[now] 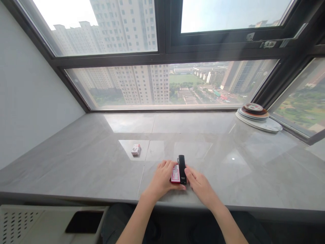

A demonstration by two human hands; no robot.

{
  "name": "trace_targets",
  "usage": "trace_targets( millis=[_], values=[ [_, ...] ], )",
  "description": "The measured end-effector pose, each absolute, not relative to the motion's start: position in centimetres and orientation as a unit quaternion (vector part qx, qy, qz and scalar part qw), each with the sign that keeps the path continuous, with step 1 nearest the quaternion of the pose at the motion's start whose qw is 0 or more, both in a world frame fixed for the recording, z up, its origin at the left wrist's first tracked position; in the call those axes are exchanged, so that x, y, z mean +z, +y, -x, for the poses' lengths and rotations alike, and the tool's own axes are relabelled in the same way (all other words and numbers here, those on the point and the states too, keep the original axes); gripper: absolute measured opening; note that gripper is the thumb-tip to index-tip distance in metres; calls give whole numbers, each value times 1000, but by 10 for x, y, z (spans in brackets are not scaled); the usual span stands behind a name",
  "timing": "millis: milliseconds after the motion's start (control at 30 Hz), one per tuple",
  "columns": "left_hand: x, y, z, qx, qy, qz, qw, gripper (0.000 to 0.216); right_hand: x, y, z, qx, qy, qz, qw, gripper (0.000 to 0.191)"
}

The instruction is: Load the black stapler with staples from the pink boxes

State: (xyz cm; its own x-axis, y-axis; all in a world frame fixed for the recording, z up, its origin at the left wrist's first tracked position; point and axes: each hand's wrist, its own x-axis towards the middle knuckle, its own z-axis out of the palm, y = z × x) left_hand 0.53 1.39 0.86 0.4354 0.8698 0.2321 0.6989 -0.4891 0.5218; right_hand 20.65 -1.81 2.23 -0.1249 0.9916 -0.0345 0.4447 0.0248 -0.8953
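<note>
Bare forearms [138,217] angled inward, left fingers [166,165] curled, right fingers [189,173] gripping

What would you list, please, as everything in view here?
Stapler: 1, black, between the hands
Flat box: 1, red and white, beside the stapler's left side
Small box: 1, white and pinkish, left on the counter
Plate-like stack: 1, white and brown, back right
Counter: 1, grey, centre
Window frame: 1, dark, behind
Buildings: several, pale, outside
Greenery: patches, green, outside
Wall: 1, pale, left
Perforated furnishing: 1, off-white, lower left
Legs: 2, dark-clothed, bottom
Left hand: 1, bare, on flat box
Right hand: 1, bare, at stapler
</note>
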Motion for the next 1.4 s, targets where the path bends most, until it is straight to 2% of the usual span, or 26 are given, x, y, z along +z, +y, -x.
trace_targets(
  millis=[133,400,533,700,900,1033,1133,1267,1400],
  values=[
    [14,12,-6,236,463,-834,186,77,23,-20,-209,442,-645,541,310,59],
    [3,12,-5,246,475,-830,159,74,3,-15,-222,525,-565,544,331,74],
    [1,12,-6,256,471,-830,152,82,2,-24,-225,494,-579,551,342,67],
    [2,9,-6,265,476,-825,150,92,20,-29,-211,406,-663,559,289,55],
    [6,7,-6,235,492,-822,164,113,32,-23,-196,375,-678,571,273,55],
    [9,8,-5,219,484,-830,167,109,31,-24,-194,362,-680,578,269,43],
    [9,10,-5,213,477,-836,168,104,31,-25,-193,358,-681,577,275,42],
    [9,6,-6,233,467,-833,183,112,26,-25,-196,383,-669,570,285,50],
    [15,-1,9,276,445,-828,200,144,12,-28,-205,407,-610,612,295,87]
  ],
)
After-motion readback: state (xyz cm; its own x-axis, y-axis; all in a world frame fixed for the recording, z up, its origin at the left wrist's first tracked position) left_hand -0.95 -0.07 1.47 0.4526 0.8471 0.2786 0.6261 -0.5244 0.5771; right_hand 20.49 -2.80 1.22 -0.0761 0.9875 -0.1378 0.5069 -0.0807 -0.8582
